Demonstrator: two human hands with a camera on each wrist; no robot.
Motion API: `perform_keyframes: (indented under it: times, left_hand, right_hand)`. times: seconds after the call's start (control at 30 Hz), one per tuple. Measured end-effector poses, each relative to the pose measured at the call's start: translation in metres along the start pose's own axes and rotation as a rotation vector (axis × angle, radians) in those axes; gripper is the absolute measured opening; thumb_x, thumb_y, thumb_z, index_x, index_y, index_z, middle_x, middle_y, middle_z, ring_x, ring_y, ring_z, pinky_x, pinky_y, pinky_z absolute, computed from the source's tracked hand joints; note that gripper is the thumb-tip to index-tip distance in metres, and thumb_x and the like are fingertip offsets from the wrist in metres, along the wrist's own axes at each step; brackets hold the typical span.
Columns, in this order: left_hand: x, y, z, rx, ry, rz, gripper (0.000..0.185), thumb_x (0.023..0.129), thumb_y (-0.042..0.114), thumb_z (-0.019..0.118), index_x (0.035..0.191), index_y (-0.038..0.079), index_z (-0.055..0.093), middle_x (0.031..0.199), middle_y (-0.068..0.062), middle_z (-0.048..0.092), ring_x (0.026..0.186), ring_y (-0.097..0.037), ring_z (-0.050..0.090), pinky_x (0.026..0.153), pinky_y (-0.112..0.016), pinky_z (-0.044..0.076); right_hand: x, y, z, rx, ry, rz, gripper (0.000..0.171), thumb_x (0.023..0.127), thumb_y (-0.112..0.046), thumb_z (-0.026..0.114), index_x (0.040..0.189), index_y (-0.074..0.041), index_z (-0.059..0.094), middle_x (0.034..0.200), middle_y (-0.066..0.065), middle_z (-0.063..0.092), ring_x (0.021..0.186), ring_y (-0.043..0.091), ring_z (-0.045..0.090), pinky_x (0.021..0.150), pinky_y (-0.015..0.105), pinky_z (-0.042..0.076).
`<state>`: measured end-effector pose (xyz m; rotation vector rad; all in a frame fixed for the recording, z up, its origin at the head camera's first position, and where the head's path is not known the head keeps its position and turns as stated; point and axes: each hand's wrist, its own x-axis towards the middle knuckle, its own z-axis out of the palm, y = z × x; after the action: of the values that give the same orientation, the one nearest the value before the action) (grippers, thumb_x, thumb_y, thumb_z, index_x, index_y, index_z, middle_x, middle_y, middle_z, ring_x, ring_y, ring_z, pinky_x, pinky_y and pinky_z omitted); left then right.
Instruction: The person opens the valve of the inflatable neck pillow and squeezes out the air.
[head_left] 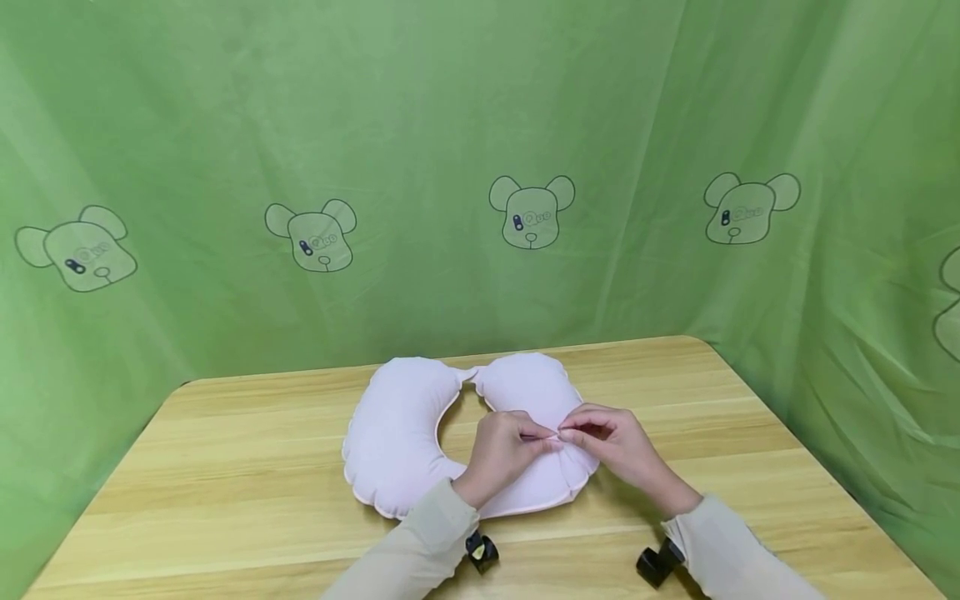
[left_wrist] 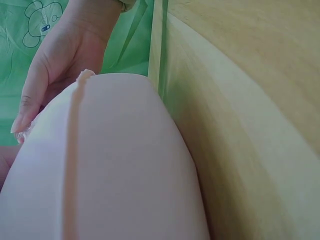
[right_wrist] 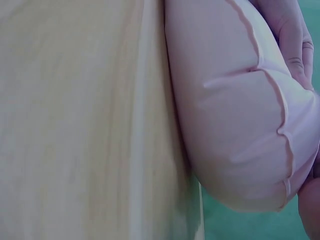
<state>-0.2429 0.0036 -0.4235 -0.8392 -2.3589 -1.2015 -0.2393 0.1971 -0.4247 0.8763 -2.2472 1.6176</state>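
Green cloth printed with outlined bear heads (head_left: 532, 212) hangs behind and around a pale wooden table with a rounded far corner (head_left: 225, 467). Near the table's middle lies a pale pink inflated U-shaped neck pillow (head_left: 390, 442), flat on the wood, its two ends almost meeting at the far side so the opening points away from the person and its curved base sits nearest them; its longer span runs left to right. Both hands meet on the pillow's right-hand lobe. The left hand (head_left: 501, 454) has its fingers curled, pinching a small spot on the pillow's surface, possibly a valve, though it is too small to tell. The right hand (head_left: 611, 446) pinches at the same spot, fingertips touching the left's.
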Motion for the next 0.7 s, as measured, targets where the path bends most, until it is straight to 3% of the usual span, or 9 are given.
perform_keyframes:
  times: [0.2, 0.47, 0.7]
  left_hand:
    - [0.001, 0.001, 0.000, 0.019, 0.010, -0.005, 0.011, 0.073, 0.021, 0.081, 0.079, 0.013, 0.078, 0.069, 0.004, 0.070, 0.062, 0.002, 0.060, 0.061, -0.008, 0.041]
    - [0.000, 0.000, 0.000, -0.018, 0.009, 0.006, 0.010, 0.073, 0.019, 0.081, 0.078, 0.011, 0.078, 0.069, 0.002, 0.070, 0.062, 0.002, 0.060, 0.060, -0.007, 0.042]
    - [0.001, -0.001, -0.001, -0.069, -0.024, -0.008, 0.009, 0.074, 0.018, 0.080, 0.078, 0.010, 0.077, 0.070, 0.001, 0.071, 0.062, 0.007, 0.058, 0.061, -0.007, 0.042]
  right_hand:
    - [0.002, -0.003, 0.002, 0.028, 0.021, 0.088, 0.007, 0.083, 0.005, 0.066, 0.090, 0.007, 0.069, 0.087, 0.001, 0.069, 0.077, 0.007, 0.060, 0.062, 0.020, 0.049]
    - [0.001, 0.007, -0.001, 0.090, -0.019, -0.007, 0.009, 0.084, 0.006, 0.064, 0.091, 0.005, 0.069, 0.089, 0.000, 0.068, 0.082, 0.009, 0.060, 0.068, 0.019, 0.050]
    - [0.000, 0.010, -0.005, 0.130, -0.064, -0.020, 0.010, 0.086, -0.004, 0.066, 0.092, 0.003, 0.070, 0.091, 0.007, 0.068, 0.087, 0.016, 0.062, 0.074, 0.020, 0.051]
